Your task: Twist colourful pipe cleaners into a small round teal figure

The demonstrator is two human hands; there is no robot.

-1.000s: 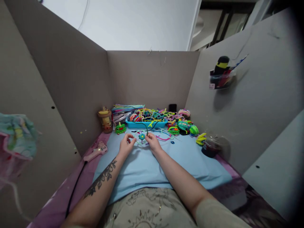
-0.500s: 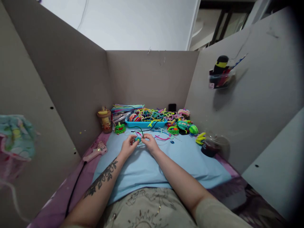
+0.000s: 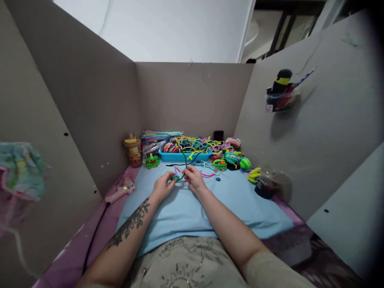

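My left hand (image 3: pixel 162 185) and my right hand (image 3: pixel 194 178) meet over the light blue cloth (image 3: pixel 186 210), fingers pinched. Between them sits a small teal pipe-cleaner piece (image 3: pixel 175 177). My right fingers grip a dark green pipe cleaner (image 3: pixel 183 158) that rises in a curve from the piece toward the tray. A blue tray (image 3: pixel 184 155) heaped with coloured pipe cleaners stands just beyond my hands. Pink and blue pipe cleaner bits lie on the cloth beside my right hand.
Grey cardboard walls close in the desk on three sides. A pink glue gun (image 3: pixel 120 191) with a black cord lies at left, a small jar (image 3: pixel 133 151) behind it. Finished fuzzy figures (image 3: pixel 232 159) cluster at right, near a dark bowl (image 3: pixel 265 187). A clear holder (image 3: pixel 280 96) hangs on the right wall.
My hands came together on the teal piece, and the dark green pipe cleaner has swung from a low loop to standing upright above my right hand.
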